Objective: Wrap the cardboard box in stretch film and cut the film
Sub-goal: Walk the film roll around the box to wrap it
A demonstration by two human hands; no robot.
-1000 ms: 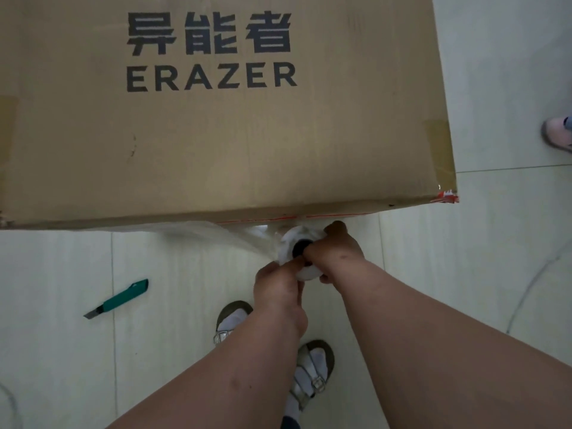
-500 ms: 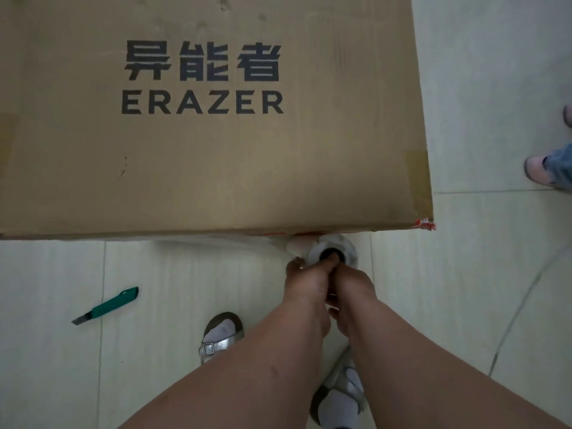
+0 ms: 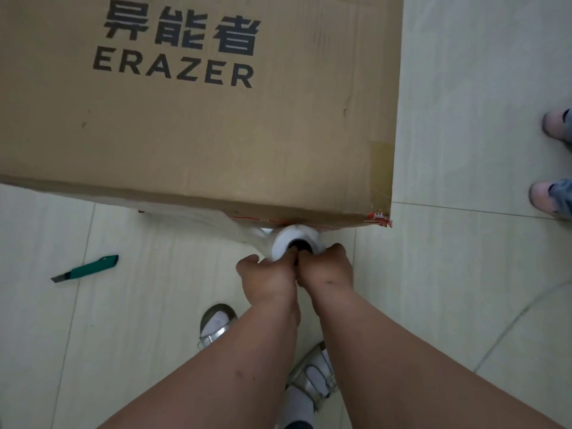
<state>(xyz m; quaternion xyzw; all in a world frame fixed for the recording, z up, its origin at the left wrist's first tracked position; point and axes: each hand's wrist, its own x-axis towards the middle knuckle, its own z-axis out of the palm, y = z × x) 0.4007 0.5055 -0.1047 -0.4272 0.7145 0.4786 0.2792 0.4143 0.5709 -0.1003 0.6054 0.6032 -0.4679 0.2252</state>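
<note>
A large brown cardboard box (image 3: 216,134) printed "ERAZER" fills the upper left of the head view. An upright white roll of stretch film (image 3: 295,239) stands against the box's near side, close to its right corner. Clear film (image 3: 216,221) stretches from the roll leftward along that near side. My left hand (image 3: 269,277) and my right hand (image 3: 326,270) both grip the roll's top, fingers hooked at its dark core. A green utility knife (image 3: 85,269) lies on the floor to the left, apart from both hands.
The floor is pale tile (image 3: 433,305). My two sandalled feet (image 3: 216,325) stand below my arms. Another person's feet (image 3: 551,199) stand at the right edge, beside the box's right side.
The roll and both hands have moved right along the box's near side toward its right corner, drawing out more film. The view has shifted with them.
</note>
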